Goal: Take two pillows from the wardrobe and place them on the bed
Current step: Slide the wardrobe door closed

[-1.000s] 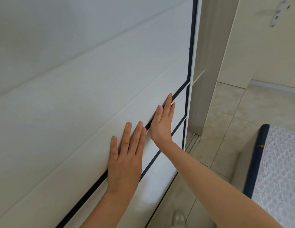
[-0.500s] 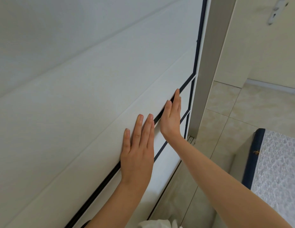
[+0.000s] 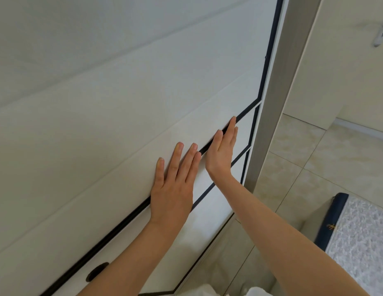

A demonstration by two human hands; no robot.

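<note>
Both palms lie flat and ungripping: your left hand (image 3: 172, 189) and right hand (image 3: 221, 152) press the wardrobe's sliding door (image 3: 122, 103) (pillows unseen behind it).

White wardrobe door (image 3: 122, 129), black trim (image 3: 126, 218)

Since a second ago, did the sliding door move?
Yes. The door slid right toward the frame post; the gap beside it is now closed.
</note>
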